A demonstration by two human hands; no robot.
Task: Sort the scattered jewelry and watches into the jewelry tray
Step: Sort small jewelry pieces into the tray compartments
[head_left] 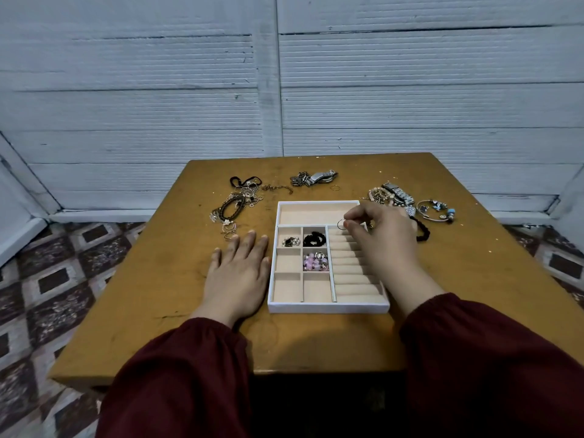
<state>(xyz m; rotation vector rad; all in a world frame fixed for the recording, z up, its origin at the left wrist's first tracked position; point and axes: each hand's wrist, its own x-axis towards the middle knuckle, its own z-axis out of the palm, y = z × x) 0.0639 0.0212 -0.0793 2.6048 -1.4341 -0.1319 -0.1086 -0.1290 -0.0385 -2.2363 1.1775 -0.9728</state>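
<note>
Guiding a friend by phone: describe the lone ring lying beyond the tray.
Find the white tray mid-table, then the silver watch beyond its far edge. The ring lies by the watch's right end: a thin gold hoop, alone, untangled.

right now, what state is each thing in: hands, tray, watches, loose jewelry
jewelry tray, three small compartments filled, long top one empty
right hand, pinching a ring at the ring rolls' far end
left hand, flat on the table beside the tray
far watch, loose on the table
right watch, in a pile
left pile, unsorted
</note>
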